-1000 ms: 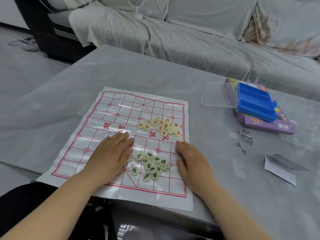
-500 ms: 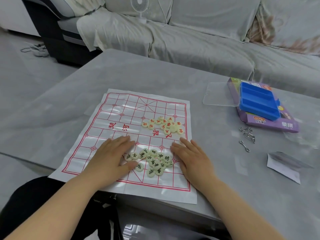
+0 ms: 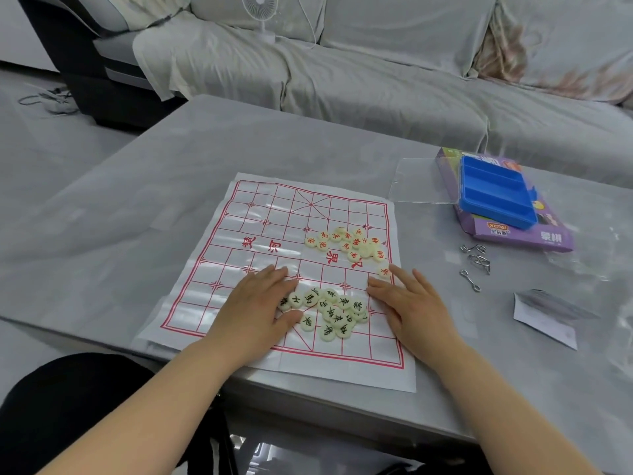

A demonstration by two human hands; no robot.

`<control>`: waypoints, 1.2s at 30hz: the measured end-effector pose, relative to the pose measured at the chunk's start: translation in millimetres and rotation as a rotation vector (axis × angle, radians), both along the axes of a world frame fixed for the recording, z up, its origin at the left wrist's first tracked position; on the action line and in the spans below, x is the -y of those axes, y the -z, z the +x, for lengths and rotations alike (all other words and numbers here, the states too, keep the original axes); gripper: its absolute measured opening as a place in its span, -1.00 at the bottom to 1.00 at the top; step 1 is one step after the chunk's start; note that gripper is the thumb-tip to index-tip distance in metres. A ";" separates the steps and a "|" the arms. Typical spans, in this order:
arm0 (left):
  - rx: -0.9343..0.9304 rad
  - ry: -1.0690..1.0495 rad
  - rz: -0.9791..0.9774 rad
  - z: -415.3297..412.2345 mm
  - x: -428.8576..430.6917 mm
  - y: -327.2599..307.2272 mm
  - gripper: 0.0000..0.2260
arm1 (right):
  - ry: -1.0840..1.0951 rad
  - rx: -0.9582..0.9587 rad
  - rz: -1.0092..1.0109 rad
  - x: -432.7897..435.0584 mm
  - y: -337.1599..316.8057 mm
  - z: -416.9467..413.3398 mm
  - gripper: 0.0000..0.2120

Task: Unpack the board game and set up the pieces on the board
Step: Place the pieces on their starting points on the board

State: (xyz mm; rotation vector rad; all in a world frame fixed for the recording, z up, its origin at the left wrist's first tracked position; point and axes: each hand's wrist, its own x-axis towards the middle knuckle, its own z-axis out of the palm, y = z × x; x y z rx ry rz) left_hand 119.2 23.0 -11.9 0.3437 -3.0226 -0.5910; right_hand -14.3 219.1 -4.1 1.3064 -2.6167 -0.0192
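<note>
Both hands have drawn inward since a second ago, bunching the black-lettered pieces (image 3: 330, 311) tighter. Left hand (image 3: 257, 303) and right hand (image 3: 411, 303) lie flat, palms down, fingers straight, grasping nothing. The heap sits between them, touching the left thumb side and just beside the right thumb. It lies on the near half of the board (image 3: 267, 214), a paper sheet at the table's (image 3: 171, 186) near edge with its long axis running from near edge to far edge. Red-lettered pieces (image 3: 352, 243) cluster beyond the midline towards the board's right edge, one stray by the right fingertips
</note>
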 end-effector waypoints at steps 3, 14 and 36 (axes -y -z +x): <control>-0.050 0.003 0.020 -2.0 1.3 -0.8 -0.30 | -0.017 -0.024 -0.093 1.2 6.0 2.0 -0.63; -0.127 0.009 0.094 -22.5 21.1 -3.0 -0.47 | -0.075 -0.030 -0.303 7.9 18.6 -5.1 -0.65; -0.303 -0.286 0.288 -38.8 82.8 -9.2 -0.71 | 0.003 0.057 -0.271 38.8 11.8 -20.8 -0.63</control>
